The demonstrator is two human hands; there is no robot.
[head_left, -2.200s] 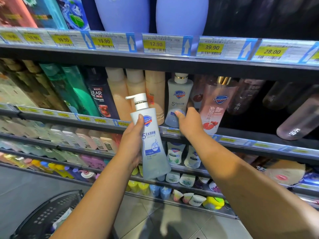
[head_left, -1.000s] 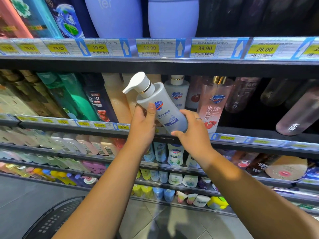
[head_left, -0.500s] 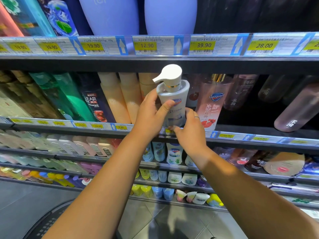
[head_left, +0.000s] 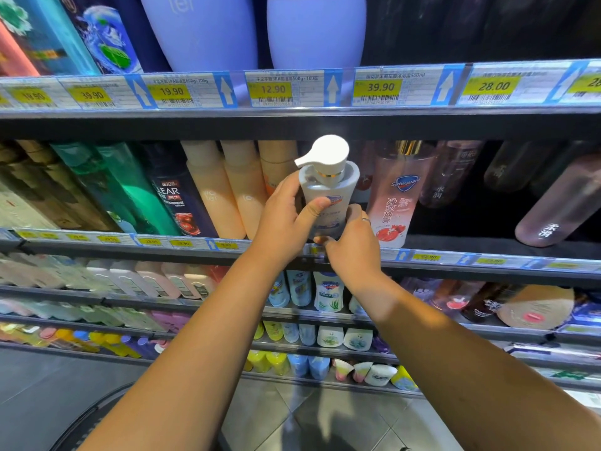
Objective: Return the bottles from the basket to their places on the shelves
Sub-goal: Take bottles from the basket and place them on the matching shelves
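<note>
Item: pale grey plastic pump bottle (head_left: 328,185) with a white pump head and a blue shield label.
- Position: upright at the front edge of the dark metal shelf (head_left: 471,245), spout pointing left. It stands between the peach-coloured plastic bottles (head_left: 227,190) and the translucent pink Safeguard bottle (head_left: 398,203). The hands hide its base, so contact with the shelf cannot be told.
- Left hand (head_left: 286,222): forearm raised from the lower left. The thumb lies across the front label and the fingers wrap the bottle's left side.
- Right hand (head_left: 353,249): forearm raised from the lower right. The fingers are curled round the bottle's lower right side, one of them wearing a ring, and the thumb sits low by the shelf's front edge.
- Both hands are close together, clasping the bottle.
</note>
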